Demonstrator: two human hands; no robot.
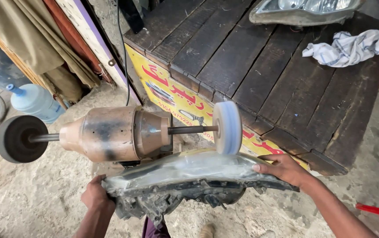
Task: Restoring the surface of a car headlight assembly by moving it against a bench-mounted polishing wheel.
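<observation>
Both hands grip a car headlight [189, 176], left hand [97, 198] and right hand [282, 169] closed on opposite ends, its lens pressed up under the white buffing wheel [228, 128] of a rusty motor [114, 133]. Behind, the dark wooden worktop [242, 61] carries a crumpled cloth [346, 47] and another headlight [304, 11].

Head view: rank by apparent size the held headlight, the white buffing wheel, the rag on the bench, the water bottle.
1. headlight, though nearest the camera
2. rag
3. water bottle and white buffing wheel: too alike to rank, and the bottle is partly hidden.
</observation>
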